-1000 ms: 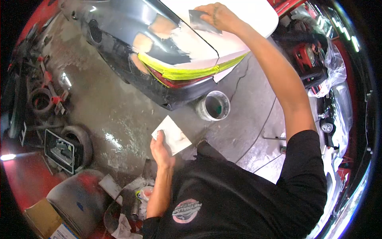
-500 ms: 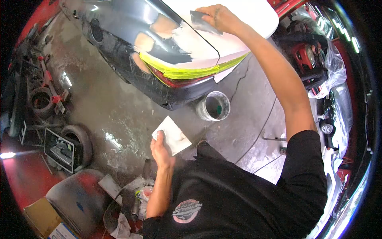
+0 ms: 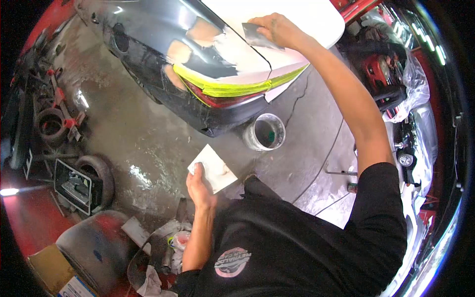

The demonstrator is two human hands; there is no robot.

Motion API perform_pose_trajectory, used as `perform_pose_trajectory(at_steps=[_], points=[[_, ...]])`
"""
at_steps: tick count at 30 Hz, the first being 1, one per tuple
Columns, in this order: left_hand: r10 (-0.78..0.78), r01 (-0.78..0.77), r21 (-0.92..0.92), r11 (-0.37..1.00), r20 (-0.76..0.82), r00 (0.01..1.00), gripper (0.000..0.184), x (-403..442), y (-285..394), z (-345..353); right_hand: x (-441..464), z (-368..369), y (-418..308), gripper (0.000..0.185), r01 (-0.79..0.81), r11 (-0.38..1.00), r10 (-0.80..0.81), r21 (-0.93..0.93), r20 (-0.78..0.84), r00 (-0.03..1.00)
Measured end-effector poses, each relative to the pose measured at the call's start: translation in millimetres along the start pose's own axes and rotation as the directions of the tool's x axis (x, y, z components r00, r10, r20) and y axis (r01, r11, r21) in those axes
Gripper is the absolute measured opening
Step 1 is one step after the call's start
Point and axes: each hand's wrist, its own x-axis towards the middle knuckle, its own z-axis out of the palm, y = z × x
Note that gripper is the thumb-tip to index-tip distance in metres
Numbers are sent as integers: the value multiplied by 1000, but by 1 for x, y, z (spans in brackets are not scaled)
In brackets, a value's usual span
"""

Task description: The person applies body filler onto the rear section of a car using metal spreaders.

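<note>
Right hand (image 3: 281,30), closed on a dark rectangular spreader (image 3: 256,36), has shifted lower over the white car panel (image 3: 319,22); left hand (image 3: 200,190) pinches a square white board (image 3: 213,166).

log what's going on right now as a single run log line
left hand: holds white square board | right hand: presses dark flat blade to white car panel | bucket: on floor
</note>
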Motion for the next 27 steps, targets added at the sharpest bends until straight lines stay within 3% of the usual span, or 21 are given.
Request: perform_pose_trajectory(at_steps=[4, 7, 13, 16, 22, 25, 27], points=[[-9, 9, 14, 1000, 23, 1000, 36, -5, 1, 2, -15, -4, -3, 38, -44, 999, 43, 6, 68, 997], [-6, 5, 28, 1000, 29, 1000, 37, -9, 3, 7, -25, 1, -1, 38, -23, 1000, 22, 11, 24, 999], [3, -4, 48, 999, 16, 1000, 39, -12, 4, 7, -41, -7, -11, 39, -96, 994, 106, -60, 188, 976], [-10, 9, 38, 999, 19, 1000, 40, -13, 4, 5, -46, -2, -5, 38, -97, 995, 96, -4, 195, 976], [-29, 27, 34, 999, 34, 999, 39, -9, -3, 0, -67, -9, 7, 36, -8, 992, 13, 124, -39, 999], [-22, 20, 37, 999, 46, 999, 38, -10, -4, 9, -94, -43, -16, 37, -276, 910, 285, 311, 15, 958], [-11, 9, 34, 999, 73, 997, 38, -9, -3, 24, -118, -66, -41, 36, -329, 852, 377, 407, -42, 925]])
